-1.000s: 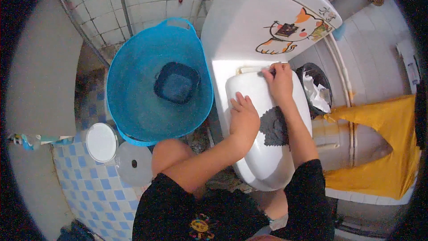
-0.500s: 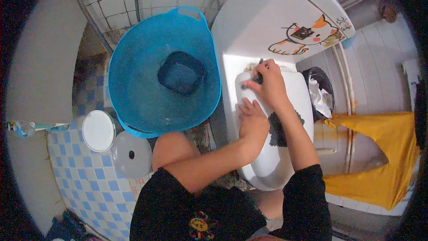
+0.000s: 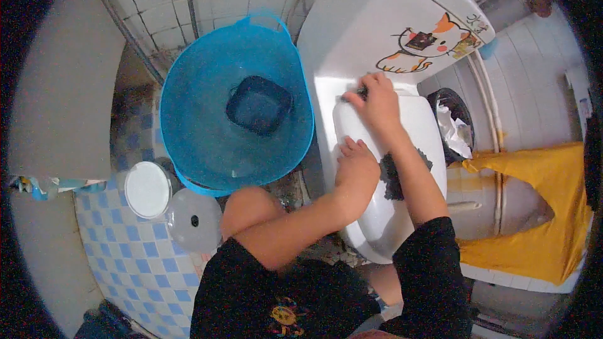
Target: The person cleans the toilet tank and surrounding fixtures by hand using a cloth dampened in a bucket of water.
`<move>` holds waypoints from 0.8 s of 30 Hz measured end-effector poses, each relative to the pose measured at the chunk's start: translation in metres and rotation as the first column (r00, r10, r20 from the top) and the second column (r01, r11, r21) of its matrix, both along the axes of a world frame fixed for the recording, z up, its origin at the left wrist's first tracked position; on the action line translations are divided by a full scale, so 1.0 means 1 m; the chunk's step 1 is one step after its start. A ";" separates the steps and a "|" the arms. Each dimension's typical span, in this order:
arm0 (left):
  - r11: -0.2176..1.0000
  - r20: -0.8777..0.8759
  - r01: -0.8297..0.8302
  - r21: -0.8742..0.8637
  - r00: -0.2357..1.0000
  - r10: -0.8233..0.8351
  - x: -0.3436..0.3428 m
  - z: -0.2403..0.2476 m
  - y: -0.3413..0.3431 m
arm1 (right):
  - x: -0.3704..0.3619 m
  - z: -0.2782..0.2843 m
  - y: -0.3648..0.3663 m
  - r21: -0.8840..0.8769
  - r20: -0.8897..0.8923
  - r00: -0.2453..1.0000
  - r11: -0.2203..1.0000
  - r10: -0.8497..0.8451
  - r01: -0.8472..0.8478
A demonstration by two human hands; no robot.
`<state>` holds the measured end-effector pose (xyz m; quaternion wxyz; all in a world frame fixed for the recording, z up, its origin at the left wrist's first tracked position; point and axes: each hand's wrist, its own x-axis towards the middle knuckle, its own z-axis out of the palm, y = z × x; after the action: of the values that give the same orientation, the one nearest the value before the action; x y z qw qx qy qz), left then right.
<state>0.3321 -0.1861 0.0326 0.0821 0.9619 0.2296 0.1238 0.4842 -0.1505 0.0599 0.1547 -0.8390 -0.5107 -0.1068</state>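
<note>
My right hand (image 3: 382,105) is at the back of a white toilet lid (image 3: 414,119), next to the hinge end. Its fingers are bent round a small dark thing (image 3: 362,91), mostly hidden by the hand, so its kind is unclear. Lower on the lid, my left hand (image 3: 358,168) rests flat, fingers stretched out and holding nothing. A dark, jagged-edged patch (image 3: 393,179) lies on the lid, partly behind my right forearm. Behind the lid rises the white cistern (image 3: 352,31), decorated with a cartoon cat sticker (image 3: 419,45).
Left of the toilet stands a large blue tub (image 3: 195,88) with a dark basin (image 3: 259,105) inside. A white-lidded bucket (image 3: 147,189) and a grey stool (image 3: 195,220) are beside it. A black bin (image 3: 449,97) and a yellow cloth (image 3: 521,257) are to the right.
My right hand has shifted slightly up toward the cistern, with the small dark thing in its fingers. My left hand stays on the lid. The whole view has moved slightly.
</note>
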 end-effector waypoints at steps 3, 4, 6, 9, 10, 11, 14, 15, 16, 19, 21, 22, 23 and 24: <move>0.971 -0.016 0.148 -0.189 0.988 -0.154 -0.015 0.019 0.031 | 0.032 0.007 -0.037 -0.051 -0.123 0.985 0.992 -0.122 0.117; 0.931 -0.012 0.188 -0.313 0.979 -0.202 -0.016 0.026 0.041 | 0.051 0.003 -0.059 -0.018 -0.152 0.984 0.996 -0.094 0.092; 0.864 0.054 0.250 -0.437 0.966 -0.253 -0.012 0.025 0.054 | 0.064 -0.007 -0.088 0.011 -0.152 0.983 0.994 -0.102 0.105; 0.878 0.131 0.230 -0.420 0.973 -0.192 -0.010 0.021 0.067 | 0.031 -0.002 -0.094 0.009 -0.126 0.980 0.988 -0.153 0.155; 0.886 0.205 0.246 -0.394 0.963 -0.176 -0.012 0.018 0.072 | 0.013 -0.002 -0.086 0.026 -0.133 0.986 0.994 -0.098 0.103; 0.894 0.261 0.248 -0.372 0.953 -0.155 -0.013 0.012 0.075 | 0.001 -0.002 -0.080 0.043 -0.138 0.990 0.998 -0.040 0.046; 0.898 0.345 0.229 -0.375 0.934 -0.094 -0.011 0.008 0.077 | 0.026 0.000 -0.085 0.003 -0.126 0.978 0.986 -0.167 0.169; 0.865 0.316 0.221 -0.451 0.946 -0.077 -0.012 0.014 0.085 | 0.035 0.003 -0.087 -0.022 -0.110 0.955 0.961 -0.277 0.276; 0.852 0.238 0.147 -0.502 0.971 -0.027 -0.009 0.015 0.097 | 0.049 -0.001 -0.098 0.018 -0.058 0.950 0.951 -0.308 0.309; 0.855 0.066 -0.141 -0.499 0.978 0.199 -0.010 -0.028 0.169 | 0.052 -0.012 -0.105 0.020 -0.001 0.931 0.931 -0.366 0.366; 0.725 -0.036 -0.463 -0.510 0.854 0.520 -0.021 -0.070 0.214 | 0.055 -0.011 -0.108 -0.004 -0.048 0.931 0.932 -0.363 0.363; 0.670 -0.110 -0.547 -0.502 0.809 0.578 -0.036 -0.099 0.240 | 0.053 -0.009 -0.105 -0.010 -0.070 0.931 0.934 -0.357 0.357; 0.591 -0.179 -0.624 -0.511 0.750 0.637 -0.051 -0.125 0.264 | 0.051 -0.008 -0.101 -0.013 -0.090 0.931 0.935 -0.353 0.353; 0.467 -0.232 -0.664 -0.584 0.688 0.688 -0.062 -0.149 0.283 | 0.052 -0.009 -0.099 -0.009 -0.092 0.929 0.933 -0.358 0.359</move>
<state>0.2703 0.0966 -0.1168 0.3457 0.7035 0.6159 0.0792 0.5366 -0.2497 0.0514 0.1593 -0.9215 -0.3408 -0.0966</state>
